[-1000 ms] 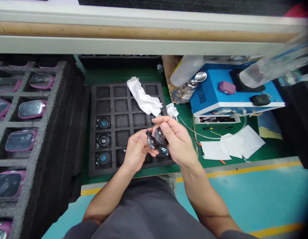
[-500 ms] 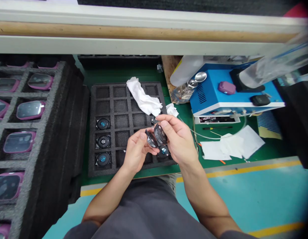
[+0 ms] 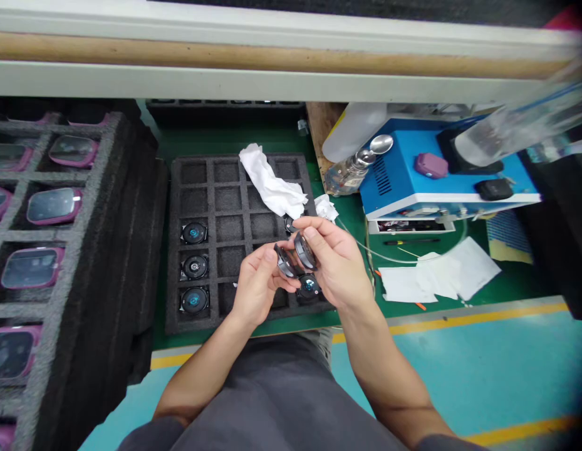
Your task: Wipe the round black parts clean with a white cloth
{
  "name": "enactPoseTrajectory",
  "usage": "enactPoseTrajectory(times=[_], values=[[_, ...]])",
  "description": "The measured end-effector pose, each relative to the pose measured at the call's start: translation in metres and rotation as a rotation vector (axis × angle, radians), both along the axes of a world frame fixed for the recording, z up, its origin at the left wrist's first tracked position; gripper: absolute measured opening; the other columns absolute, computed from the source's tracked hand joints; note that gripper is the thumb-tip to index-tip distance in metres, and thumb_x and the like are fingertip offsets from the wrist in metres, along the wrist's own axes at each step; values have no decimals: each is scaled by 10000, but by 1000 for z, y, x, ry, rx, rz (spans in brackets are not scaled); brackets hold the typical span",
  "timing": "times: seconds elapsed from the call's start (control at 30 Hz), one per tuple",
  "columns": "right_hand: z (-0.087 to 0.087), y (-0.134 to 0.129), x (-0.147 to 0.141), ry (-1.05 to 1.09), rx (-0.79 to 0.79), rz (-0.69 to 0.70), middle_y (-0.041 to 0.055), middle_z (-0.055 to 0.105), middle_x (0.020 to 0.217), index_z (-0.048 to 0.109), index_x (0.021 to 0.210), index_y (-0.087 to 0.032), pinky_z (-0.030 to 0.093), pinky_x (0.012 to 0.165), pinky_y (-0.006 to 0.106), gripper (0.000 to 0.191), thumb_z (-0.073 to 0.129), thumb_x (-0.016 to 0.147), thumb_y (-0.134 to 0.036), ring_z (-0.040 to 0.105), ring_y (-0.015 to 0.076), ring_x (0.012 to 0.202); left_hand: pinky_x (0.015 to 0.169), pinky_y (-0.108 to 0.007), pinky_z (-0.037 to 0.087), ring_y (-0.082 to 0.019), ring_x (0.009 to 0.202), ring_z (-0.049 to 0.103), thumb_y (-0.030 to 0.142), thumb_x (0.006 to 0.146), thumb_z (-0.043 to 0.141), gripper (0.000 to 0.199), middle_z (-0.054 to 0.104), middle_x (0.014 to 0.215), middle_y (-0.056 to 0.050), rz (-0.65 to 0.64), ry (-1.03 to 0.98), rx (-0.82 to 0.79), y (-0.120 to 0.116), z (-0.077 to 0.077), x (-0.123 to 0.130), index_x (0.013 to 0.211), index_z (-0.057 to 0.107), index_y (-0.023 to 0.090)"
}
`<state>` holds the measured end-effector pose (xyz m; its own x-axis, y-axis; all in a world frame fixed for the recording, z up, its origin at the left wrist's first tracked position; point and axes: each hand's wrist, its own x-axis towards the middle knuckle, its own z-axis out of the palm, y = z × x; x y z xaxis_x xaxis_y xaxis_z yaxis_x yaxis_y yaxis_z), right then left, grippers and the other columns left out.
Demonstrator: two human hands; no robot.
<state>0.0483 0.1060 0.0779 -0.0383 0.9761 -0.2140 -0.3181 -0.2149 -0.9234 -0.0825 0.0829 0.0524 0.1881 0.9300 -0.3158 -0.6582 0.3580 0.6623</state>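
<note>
My left hand (image 3: 259, 283) pinches a round black watch-like part (image 3: 285, 260) by its edge. Just right of it, a second round dark part (image 3: 304, 250) is held on edge between the thumb and fingers of my right hand (image 3: 340, 263). Both parts are tilted, with a narrow gap between them. Below my hands lies a grey foam tray (image 3: 175, 188) with square pockets. Round black modules (image 3: 194, 267) fill several pockets at its left, and another module (image 3: 309, 285) shows beneath my right hand. A crumpled white cloth (image 3: 272, 188) lies across the tray's upper right.
At left, stacked foam trays (image 3: 103, 181) hold purple-framed devices (image 3: 54, 206). To the right are a blue machine (image 3: 403, 169), a pump bottle (image 3: 344, 177), a thin clear tube and white wipes (image 3: 403, 283). A shelf edge (image 3: 272, 84) crosses above.
The part in my right hand has turned more edge-on, and the gap between the two parts looks wider. My left hand has hardly moved. The view has shifted slightly.
</note>
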Motion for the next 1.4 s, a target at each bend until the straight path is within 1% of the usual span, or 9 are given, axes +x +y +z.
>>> enactPoseTrajectory(times=[0.2,0.47,0.83,0.9,1.0,1.1,1.2,1.3,1.4], values=[[-2,0,0,13,-4,9,-12,706,791,710,1051,-230,491,548,210,238,735,906,-417,584,88,588,406,-147,516,-121,458,671,667,705,829,622,713,606,-16,-1,30,-30,1,1,1,983,745,117],[-4,0,0,3,-3,29,-8,718,809,706,1055,-250,566,665,234,221,724,918,-421,683,124,720,404,-140,504,-112,432,646,696,696,816,618,688,544,-11,-7,44,-50,1,1,1,915,732,124],[-4,-1,-1,-44,40,37,-6,711,814,692,1073,-243,573,666,246,226,700,934,-421,693,137,737,408,-132,521,-110,429,652,677,706,820,584,688,540,-10,-3,-1,-71,1,0,0,852,743,117],[-3,-1,3,-87,54,41,-3,710,827,686,1092,-247,573,674,264,240,678,946,-437,691,144,736,415,-135,526,-110,445,663,664,722,817,571,709,583,-14,-12,-16,-70,1,0,0,880,755,119],[-4,1,18,-284,132,-13,10,716,879,686,1107,-247,553,677,285,250,637,967,-448,674,151,740,470,-156,569,-118,532,712,612,750,827,551,775,778,-30,-30,-59,-55,1,0,-1,1028,767,140],[-12,3,39,-685,269,-117,47,745,967,705,1064,-230,537,766,332,225,577,993,-401,686,194,856,610,-196,631,-146,691,769,536,797,825,502,793,990,-44,-16,-103,-7,1,2,-1,1148,746,186],[-25,3,50,-1022,302,-69,73,772,997,710,1055,-228,521,791,377,235,503,1007,-327,707,242,885,767,-249,652,-189,874,791,457,837,814,433,775,1152,-53,1,-114,54,1,4,0,1194,723,230],[-37,2,49,-1161,301,11,93,782,1016,711,1085,-224,519,794,396,265,461,1013,-280,722,272,903,874,-281,636,-225,1039,772,391,848,816,410,732,1296,-59,4,-96,115,-1,5,1,1220,702,264],[-41,4,45,-1192,355,44,102,778,1035,715,1112,-220,527,832,413,274,463,1023,-280,706,280,949,947,-285,607,-231,1163,731,315,860,809,383,705,1359,-52,24,-72,174,-1,6,2,1221,684,288]])
